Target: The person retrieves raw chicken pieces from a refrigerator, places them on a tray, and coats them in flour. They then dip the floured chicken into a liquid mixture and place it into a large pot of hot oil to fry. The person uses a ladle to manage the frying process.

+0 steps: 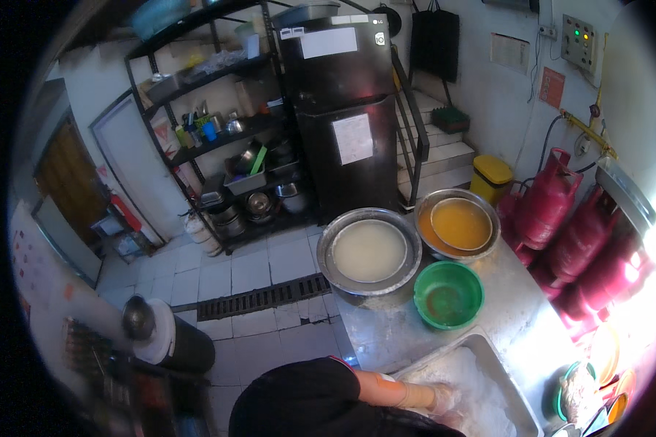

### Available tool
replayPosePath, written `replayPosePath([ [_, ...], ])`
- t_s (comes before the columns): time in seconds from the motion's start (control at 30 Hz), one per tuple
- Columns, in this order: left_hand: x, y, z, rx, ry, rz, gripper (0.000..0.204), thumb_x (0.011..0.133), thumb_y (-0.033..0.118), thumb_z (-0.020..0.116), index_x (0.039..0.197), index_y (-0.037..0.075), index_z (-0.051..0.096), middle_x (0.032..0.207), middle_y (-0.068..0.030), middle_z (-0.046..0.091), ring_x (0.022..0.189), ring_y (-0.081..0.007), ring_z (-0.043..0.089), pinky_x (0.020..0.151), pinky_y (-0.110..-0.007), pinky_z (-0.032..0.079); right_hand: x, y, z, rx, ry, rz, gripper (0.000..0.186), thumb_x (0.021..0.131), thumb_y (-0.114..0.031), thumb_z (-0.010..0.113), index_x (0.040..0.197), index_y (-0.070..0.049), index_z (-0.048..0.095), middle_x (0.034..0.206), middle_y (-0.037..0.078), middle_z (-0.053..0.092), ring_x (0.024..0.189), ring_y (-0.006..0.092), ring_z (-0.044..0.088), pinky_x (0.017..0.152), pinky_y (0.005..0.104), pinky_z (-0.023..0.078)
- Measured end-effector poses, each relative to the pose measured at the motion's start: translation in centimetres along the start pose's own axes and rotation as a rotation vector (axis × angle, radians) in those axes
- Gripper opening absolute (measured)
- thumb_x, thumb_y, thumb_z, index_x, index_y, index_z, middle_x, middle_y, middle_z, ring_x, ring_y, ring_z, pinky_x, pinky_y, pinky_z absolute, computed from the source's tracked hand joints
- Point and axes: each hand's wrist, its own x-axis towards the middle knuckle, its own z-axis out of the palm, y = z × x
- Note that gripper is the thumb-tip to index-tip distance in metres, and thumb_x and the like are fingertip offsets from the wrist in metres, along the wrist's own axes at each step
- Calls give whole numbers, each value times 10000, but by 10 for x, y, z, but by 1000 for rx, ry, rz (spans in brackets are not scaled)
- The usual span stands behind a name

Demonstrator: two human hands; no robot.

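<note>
White powder [485,382] in the tray [517,386] on the counter [517,313] was best worked low and gently, though whether any was grasped by the left hand [442,398] or right hand [453,419] could not be told.

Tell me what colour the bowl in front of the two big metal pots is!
The bowl is green, best seen in the head view.

A white-walled kitchen with strong daylight glaring in from the right.
Pale square tiles cover the floor [248,273], crossed by a dark drain grate [262,297]; on the far side stand a black shelving unit [228,141] and a dark refrigerator [353,182], with a staircase [436,172] to their right, a brown door [69,178] far left and a bare wall [509,103] far right.
</note>
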Motion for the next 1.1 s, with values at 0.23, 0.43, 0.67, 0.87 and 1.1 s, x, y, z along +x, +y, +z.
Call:
replayPosePath([
  [0.23, -6, 9, 14, 252, -227, 62, 237, 946, 264, 583, 1096, 189, 750, 1235, -102, 722, 1177, -254, 657, 1037, -411, 505, -3, 23, 13, 91, -68, 163, 799, 788, -403, 863, 1444, -81, 542, 1172, 223, 709, 1069, 369, 685, 906, 487, 553],
  [0.43, -3, 40, 20, 390, -363, 149, 385, 937, 309, 595, 1271, 133, 670, 1349, -131, 658, 1204, -271, 641, 1082, -390, 480, -48, 36, -50, 201, -175, -116, 832, 834, -170, 730, 1578, -126, 361, 1547, 193, 453, 1431, 397, 405, 1177, 511, 318],
  [0.67, 13, 25, 43, 185, -439, 94, 830, 776, 257, 837, 1494, 56, 472, 1203, -178, 709, 1085, -267, 682, 973, -368, 541, -60, 5, -19, -248, -435, 331, 1265, 717, -326, 853, 1668, -120, 45, 1634, 325, 272, 1540, 487, 211, 1251, 635, 131],
  [0.87, 54, -29, 41, 96, -499, 148, 572, 968, 278, 618, 1466, 20, 507, 1253, -174, 677, 1114, -263, 653, 994, -380, 530, -37, 29, 10, 126, -93, 356, 727, 910, -323, 657, 1528, -17, 428, 1333, 343, 582, 1220, 428, 593, 1094, 480, 456],
  [1.1, 46, -12, 58, -661, -582, -70, 754, 868, -71, 642, 1564, 49, 378, 1348, -154, 613, 1167, -255, 628, 993, -326, 528, -57, 8, 1, -182, -399, 343, 758, 798, -399, 762, 1449, -86, 533, 1223, 247, 681, 1083, 355, 674, 975, 450, 539],
])
